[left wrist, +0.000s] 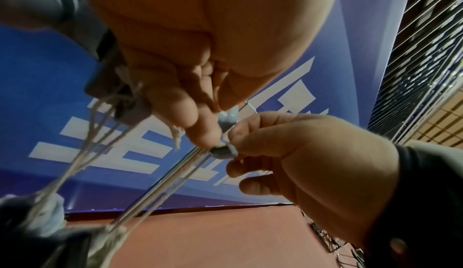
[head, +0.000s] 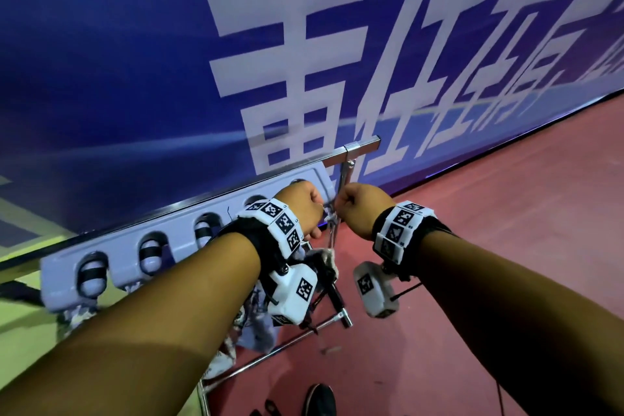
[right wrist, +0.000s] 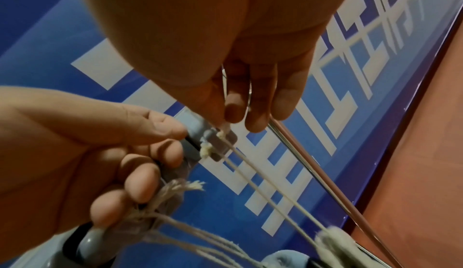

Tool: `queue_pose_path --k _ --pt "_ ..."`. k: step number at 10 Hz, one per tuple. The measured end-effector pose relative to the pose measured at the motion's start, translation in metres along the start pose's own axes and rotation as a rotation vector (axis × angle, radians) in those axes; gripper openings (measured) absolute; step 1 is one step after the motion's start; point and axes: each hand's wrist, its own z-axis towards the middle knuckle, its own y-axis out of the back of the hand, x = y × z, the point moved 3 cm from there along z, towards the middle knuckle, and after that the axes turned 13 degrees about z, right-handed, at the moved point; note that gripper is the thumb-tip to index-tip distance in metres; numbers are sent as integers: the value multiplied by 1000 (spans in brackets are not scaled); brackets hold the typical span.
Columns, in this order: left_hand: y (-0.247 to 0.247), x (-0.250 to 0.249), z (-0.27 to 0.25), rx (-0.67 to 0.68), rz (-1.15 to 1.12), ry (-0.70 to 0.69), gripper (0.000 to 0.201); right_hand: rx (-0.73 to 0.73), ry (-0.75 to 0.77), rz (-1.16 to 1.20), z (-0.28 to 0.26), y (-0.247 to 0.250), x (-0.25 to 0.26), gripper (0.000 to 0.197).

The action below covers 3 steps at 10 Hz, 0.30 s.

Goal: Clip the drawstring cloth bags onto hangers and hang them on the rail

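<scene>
A grey multi-clip hanger (head: 189,240) hangs along a chrome rail (head: 358,145). My left hand (head: 317,209) curls round the hanger's right end (right wrist: 185,153), thumb and forefinger at the end clip (right wrist: 218,145). My right hand (head: 341,206) pinches the pale drawstring (right wrist: 263,181) where its knotted ends sit in that clip (left wrist: 224,151). The cords run down to a blue-grey cloth bag (left wrist: 37,226), which is blurred. Other bags (head: 253,331) dangle under the hanger, half hidden by my left forearm.
A blue banner wall (head: 135,78) with large white characters stands right behind the rail. The rack's chrome upright (head: 344,176) and base bar (head: 287,344) are below my hands. Red floor (head: 506,213) spreads to the right, and a dark shoe (head: 319,398) shows at the bottom.
</scene>
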Motion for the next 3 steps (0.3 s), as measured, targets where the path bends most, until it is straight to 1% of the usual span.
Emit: queue_pose_path --k 1,2,3 --pt "0 -1 0 -9 -15 -9 14 5 16 -24 -1 0 -4 24" --pt "4 1 -4 -19 -27 -43 13 -41 9 3 -7 7 6 18" --pt "17 1 -10 -106 -96 -130 12 -151 52 147 -13 13 28 8"
